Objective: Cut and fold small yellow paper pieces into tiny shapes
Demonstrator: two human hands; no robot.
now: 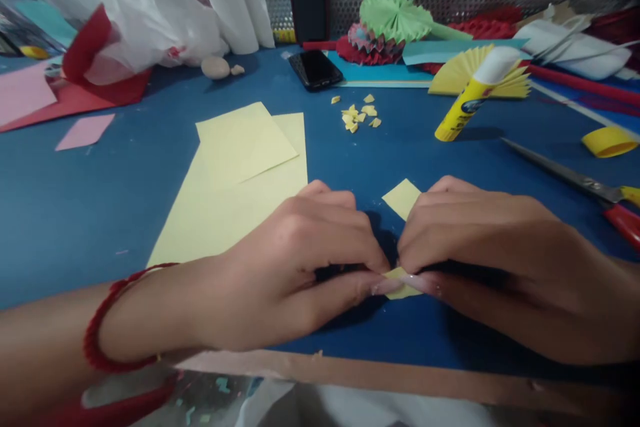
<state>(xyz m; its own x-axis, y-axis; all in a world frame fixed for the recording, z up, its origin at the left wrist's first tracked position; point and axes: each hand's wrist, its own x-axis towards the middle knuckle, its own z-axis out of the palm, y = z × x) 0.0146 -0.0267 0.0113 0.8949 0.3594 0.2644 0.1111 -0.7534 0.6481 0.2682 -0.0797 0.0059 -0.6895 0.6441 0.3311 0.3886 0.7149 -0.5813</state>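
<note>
Near the table's front edge, a small piece of yellow paper point(404, 291) is pinched between both hands. My left hand point(305, 253), with a red cord bracelet point(107, 320) at the wrist, grips its left side between thumb and fingers. On its right side my right hand point(490, 253) has closed thumb and fingertips, almost touching the left ones. Just beyond the right fingers lies a yellow paper square point(401, 198), partly hidden by them. Larger yellow paper sheets point(250, 147) overlap on the table, reaching under my left forearm.
Farther back is a heap of tiny yellow paper bits point(353, 117). A glue stick point(467, 103) stands on the right, with scissors point(575, 177) and a yellow paper roll point(609, 141) beyond it. A phone point(315, 69), folded paper fans point(395, 17) and a white plastic bag point(155, 13) line the back.
</note>
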